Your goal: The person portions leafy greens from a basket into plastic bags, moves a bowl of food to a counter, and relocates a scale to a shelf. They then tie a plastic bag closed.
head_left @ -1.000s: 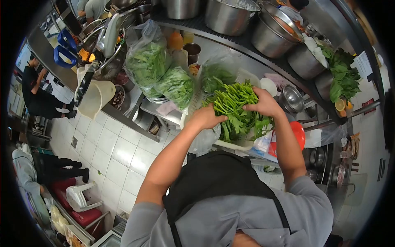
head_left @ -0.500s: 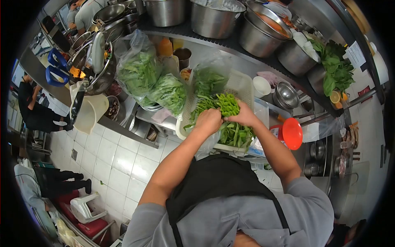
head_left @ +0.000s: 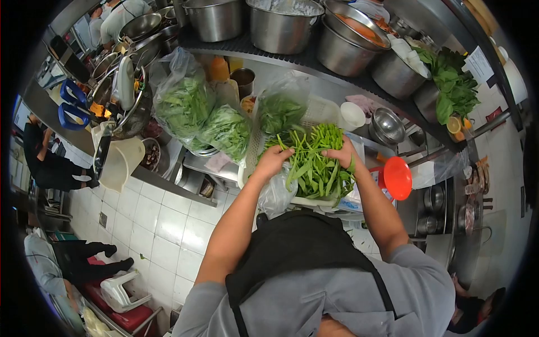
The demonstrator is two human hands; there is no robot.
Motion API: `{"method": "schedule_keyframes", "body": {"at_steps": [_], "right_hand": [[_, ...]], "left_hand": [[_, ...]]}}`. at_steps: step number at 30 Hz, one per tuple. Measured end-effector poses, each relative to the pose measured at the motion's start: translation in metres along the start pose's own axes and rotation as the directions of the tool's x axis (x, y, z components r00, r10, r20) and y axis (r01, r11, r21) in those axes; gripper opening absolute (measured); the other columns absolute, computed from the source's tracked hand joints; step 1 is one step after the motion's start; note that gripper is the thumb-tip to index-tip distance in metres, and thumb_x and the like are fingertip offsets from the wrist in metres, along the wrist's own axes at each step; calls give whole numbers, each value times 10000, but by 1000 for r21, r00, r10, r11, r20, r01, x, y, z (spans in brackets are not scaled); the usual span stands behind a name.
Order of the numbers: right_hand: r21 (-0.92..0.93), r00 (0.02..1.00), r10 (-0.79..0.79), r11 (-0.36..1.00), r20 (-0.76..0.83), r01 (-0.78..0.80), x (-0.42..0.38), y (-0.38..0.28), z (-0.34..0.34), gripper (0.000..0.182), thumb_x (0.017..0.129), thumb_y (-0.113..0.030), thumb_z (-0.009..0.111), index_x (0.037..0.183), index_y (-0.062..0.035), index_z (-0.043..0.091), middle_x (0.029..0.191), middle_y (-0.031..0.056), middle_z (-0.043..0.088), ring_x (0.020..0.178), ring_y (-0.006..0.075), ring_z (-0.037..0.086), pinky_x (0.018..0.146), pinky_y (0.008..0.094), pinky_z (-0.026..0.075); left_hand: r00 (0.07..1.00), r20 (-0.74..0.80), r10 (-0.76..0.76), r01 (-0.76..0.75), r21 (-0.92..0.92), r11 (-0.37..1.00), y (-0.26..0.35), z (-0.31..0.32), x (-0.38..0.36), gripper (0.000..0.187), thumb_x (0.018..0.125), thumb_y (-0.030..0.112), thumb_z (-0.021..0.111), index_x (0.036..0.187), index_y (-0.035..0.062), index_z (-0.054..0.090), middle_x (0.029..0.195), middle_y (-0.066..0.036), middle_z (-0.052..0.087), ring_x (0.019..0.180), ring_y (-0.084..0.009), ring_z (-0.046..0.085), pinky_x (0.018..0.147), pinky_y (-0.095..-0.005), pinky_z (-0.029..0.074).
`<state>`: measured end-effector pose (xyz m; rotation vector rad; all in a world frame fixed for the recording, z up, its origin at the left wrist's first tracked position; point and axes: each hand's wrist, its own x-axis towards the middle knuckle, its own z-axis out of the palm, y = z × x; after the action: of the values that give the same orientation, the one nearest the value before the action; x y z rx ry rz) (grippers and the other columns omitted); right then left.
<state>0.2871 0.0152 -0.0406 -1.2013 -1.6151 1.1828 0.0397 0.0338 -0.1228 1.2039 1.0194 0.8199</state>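
Long-stemmed leafy greens [head_left: 317, 168], cut stem ends toward the far side, lie in a loose bunch over a pale perforated plastic basket [head_left: 321, 109]. My left hand [head_left: 273, 160] grips some stalks at the bunch's left side, thumb on top. On the other side my right hand [head_left: 341, 153] is closed around the thicker part of the bunch, its thumb pressing on the stems; its fingers are partly hidden. A clear plastic bag [head_left: 278, 194] hangs at the basket's near left. Just beyond my left hand sits a bag of greens [head_left: 281, 111] inside the basket.
Two more bagged greens [head_left: 182, 109] stand to the left. A red plastic lid or bowl [head_left: 397, 178] is at the right, with a white bowl [head_left: 352, 115] and metal bowls [head_left: 387, 127] farther back. Large steel pots [head_left: 283, 28] line the shelf above. Other people [head_left: 50, 151] stand at left.
My hands have moved apart, the left one leftward and the right one slightly rightward. The greens between them have spread from a tight bunch into a looser, wider one.
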Motion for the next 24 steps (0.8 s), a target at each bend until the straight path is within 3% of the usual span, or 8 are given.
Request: {"method": "schedule_keyframes", "body": {"at_steps": [2,5,8,11,14,15,21,24], "right_hand": [[-80,1000,7,997,-3,-8,-4,-6,-2,530,712,-109,740,1187,39,556,1035,84,659,916,171,606,848,300,485],[-70,999,35,997,-36,-38,-4,8,-10,536,715,-106,748,1191,41,549,1039,87,660,919,174,609,848,302,488],[57,997,81,995,-13,-80,-5,16,-17,546,713,-96,753,1200,34,543,1044,88,661,929,181,617,851,309,493],[179,991,115,976,66,-125,-5,12,-5,578,698,-91,765,1216,24,538,1077,94,648,972,193,617,874,321,490],[165,985,106,978,134,-128,0,28,16,633,681,-129,805,1233,17,532,1117,96,632,1019,189,599,914,319,469],[-67,987,3,998,163,8,4,29,21,695,667,-179,842,1259,3,525,1145,90,620,1058,180,576,951,318,443],[220,981,68,970,179,-108,3,14,25,614,711,-164,806,1239,13,548,1116,68,642,1014,168,588,921,312,460],[243,995,28,969,91,-49,1,4,16,524,739,-116,750,1209,27,569,1085,71,659,955,167,613,875,309,487]], "left_hand": [[998,-7,-70,70,-19,997,-8,-1,2,319,929,298,617,1047,8,679,860,-28,664,769,-130,563,742,-295,445],[1000,19,-18,18,5,1000,5,2,-7,349,935,332,617,1043,4,671,829,-4,639,735,-99,508,710,-280,425],[988,75,134,-138,51,989,1,5,-7,376,941,347,593,1011,-17,654,856,-81,677,752,-192,597,725,-333,460],[982,89,167,-189,541,820,28,17,-13,325,920,273,570,993,-37,638,926,-193,690,861,-352,654,784,-418,491],[989,139,41,-133,767,628,59,35,-16,285,867,193,543,985,-51,632,982,-267,661,972,-444,617,859,-486,484],[974,208,88,-219,778,589,60,38,-16,281,829,160,533,983,-54,630,978,-261,666,962,-422,633,874,-481,490],[933,354,68,-345,824,449,90,37,-28,305,834,206,580,1009,-40,624,960,-240,680,943,-416,645,851,-479,500],[905,385,181,-413,696,588,87,27,-41,436,840,284,626,1115,-53,594,964,-247,681,936,-414,649,842,-477,503]]}}
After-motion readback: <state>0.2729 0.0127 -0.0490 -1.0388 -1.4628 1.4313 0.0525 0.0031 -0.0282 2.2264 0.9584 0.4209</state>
